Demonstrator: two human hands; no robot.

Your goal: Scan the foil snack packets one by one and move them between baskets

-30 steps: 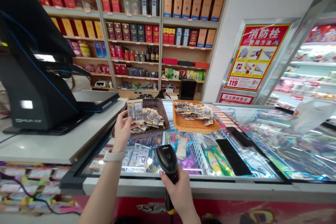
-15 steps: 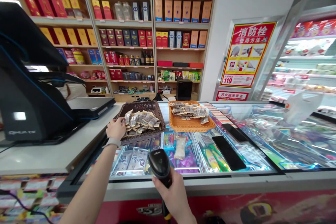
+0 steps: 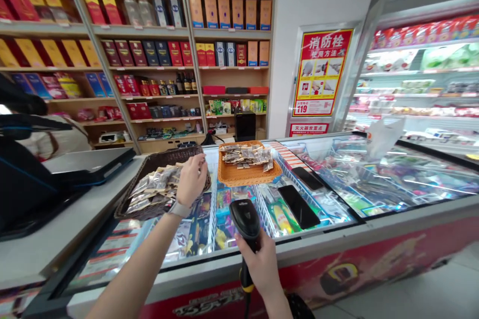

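Across swings the left hand [image 3: 191, 182] to three o'clock on the brown wicker basket [image 3: 160, 159], grip impossible to tell, while the right hand [image 3: 262, 261] clasps the barcode scanner [image 3: 245, 218], presumably freeing the other for packets [image 3: 155, 187] at the scanner's ten o'clock.

The left grip [image 3: 192, 179] has gone from the dark basket [image 3: 159, 159]'s left side to its right. The view turned right.

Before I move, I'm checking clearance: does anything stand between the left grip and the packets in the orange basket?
The orange basket's left rim lies between the left grip and the packets; nothing taller shows there. The scanner is off that line.
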